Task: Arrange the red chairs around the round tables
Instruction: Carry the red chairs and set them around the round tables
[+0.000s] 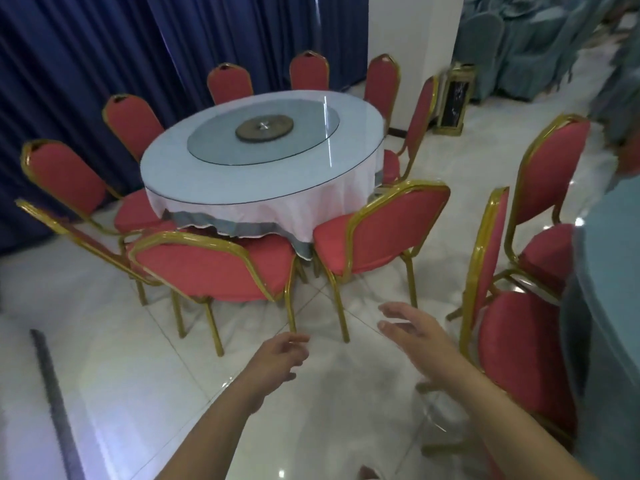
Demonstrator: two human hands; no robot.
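Observation:
A round table (194, 174) with a pale cloth and a glass turntable (221, 147) stands ahead. Several red chairs with gold frames ring it. The two nearest, one at front left (207, 268) and one at front right (391, 226), have their backs toward me. My left hand (277, 358) hovers empty over the floor behind them, fingers loosely curled. My right hand (412, 330) is held out with straight fingers, also empty. At the right, two more red chairs, a near one (519, 355) and a far one (550, 174), stand beside a second table (602, 271) with a teal cloth.
Blue curtains (86, 64) close the left and back. A white pillar (412, 29) and a gold-framed bin (453, 98) stand behind the table. Teal-covered chairs (540, 46) fill the far right. A dark strip (55, 403) lies on the glossy tile floor at lower left.

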